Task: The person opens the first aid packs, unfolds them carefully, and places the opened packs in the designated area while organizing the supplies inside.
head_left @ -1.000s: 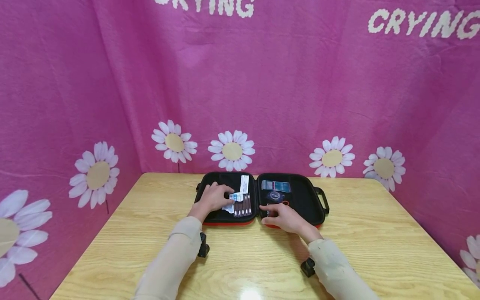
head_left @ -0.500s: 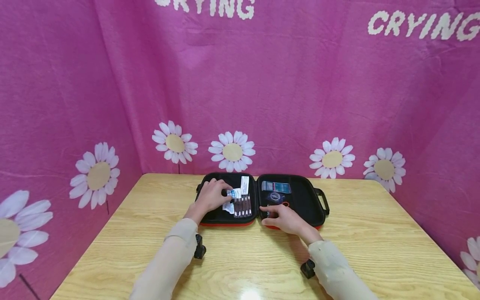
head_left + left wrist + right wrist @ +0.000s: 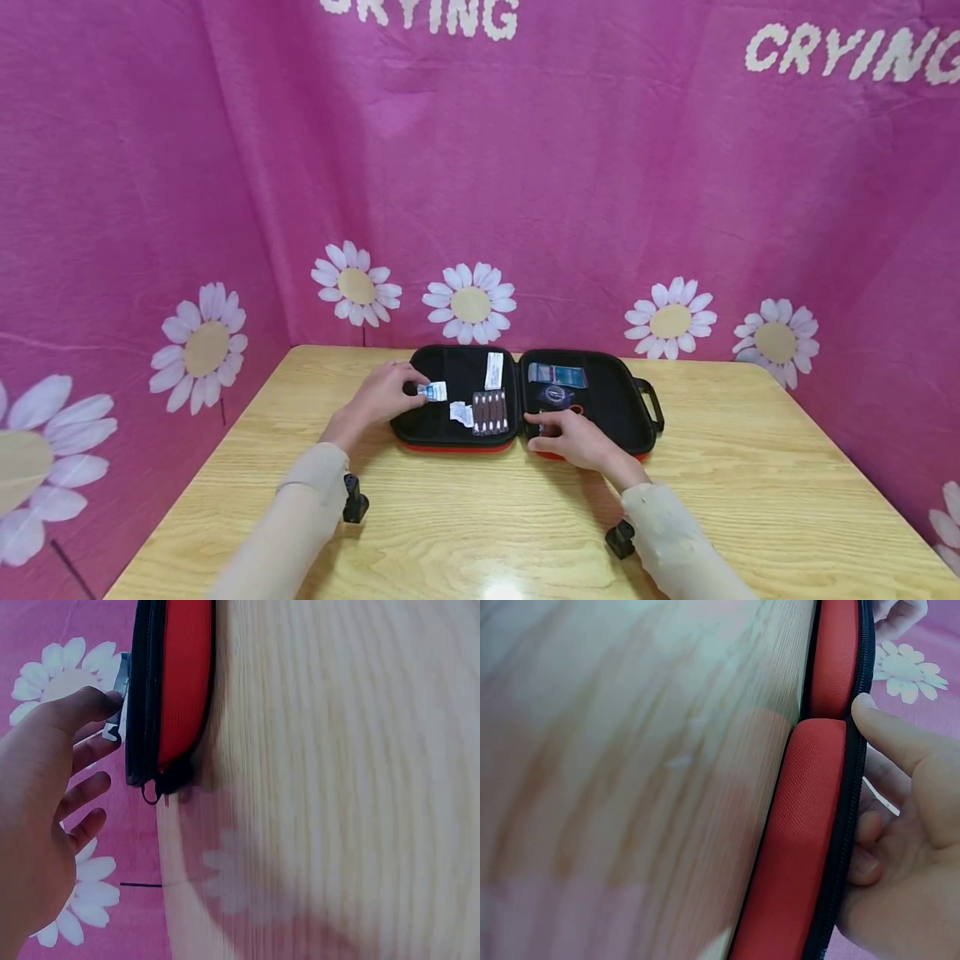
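Observation:
A black-lined case with a red shell (image 3: 459,447) lies unfolded on the table. My left hand (image 3: 378,393) pinches a small white-and-blue packet (image 3: 433,391) between thumb and fingers, above the left part of the case. In that half lie a strip of iodine-type cotton swabs (image 3: 491,413), a crumpled white packet (image 3: 461,413) and a flat white packet (image 3: 494,371). My right hand (image 3: 573,437) holds the near rim of the right half, thumb on the zip edge (image 3: 853,772) and fingers curled inside, as the right wrist view shows.
The right half holds a blue-green packet (image 3: 557,375), a dark round item in clear wrapping (image 3: 555,395) and a small red loop (image 3: 577,409). A black handle (image 3: 651,404) sticks out at right. The wooden table (image 3: 480,517) meets a pink flowered cloth (image 3: 555,208) behind.
My left hand has moved left with the white-and-blue packet, away from the swabs, uncovering the crumpled white packet. The right hand stays at the case rim.

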Tool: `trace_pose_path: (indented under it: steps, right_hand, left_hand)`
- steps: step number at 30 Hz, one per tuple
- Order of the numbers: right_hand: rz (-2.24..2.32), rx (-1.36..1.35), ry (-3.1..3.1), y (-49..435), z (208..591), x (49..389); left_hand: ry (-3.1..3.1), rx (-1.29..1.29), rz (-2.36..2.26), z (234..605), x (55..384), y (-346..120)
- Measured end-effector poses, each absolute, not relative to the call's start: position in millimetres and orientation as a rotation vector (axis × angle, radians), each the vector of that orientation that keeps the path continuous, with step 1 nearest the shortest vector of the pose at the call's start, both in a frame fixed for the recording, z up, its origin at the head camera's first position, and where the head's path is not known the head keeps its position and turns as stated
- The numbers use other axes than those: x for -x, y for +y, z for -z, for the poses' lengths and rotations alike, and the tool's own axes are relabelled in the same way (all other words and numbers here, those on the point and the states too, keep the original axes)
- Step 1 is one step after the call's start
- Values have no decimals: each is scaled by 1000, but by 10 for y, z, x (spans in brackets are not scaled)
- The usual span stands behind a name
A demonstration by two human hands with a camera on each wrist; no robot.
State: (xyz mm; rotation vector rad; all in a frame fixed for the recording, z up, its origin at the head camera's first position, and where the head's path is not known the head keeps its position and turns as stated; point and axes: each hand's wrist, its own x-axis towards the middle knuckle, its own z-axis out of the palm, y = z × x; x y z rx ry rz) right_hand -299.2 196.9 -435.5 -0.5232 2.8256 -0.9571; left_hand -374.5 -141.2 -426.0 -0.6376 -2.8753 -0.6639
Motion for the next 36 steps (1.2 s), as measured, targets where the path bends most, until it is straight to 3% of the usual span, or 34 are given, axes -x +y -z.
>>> trace_pose_path:
  steps: [12,36]
  right_hand:
    - [965,498,2830,1975,4377,3014]
    - [959,544,2840,1991,4378,3002]
  left_hand:
    - [-2834,864,469,4354,3604,-1598]
    - [-2902,941,441,4408,3608,-1239]
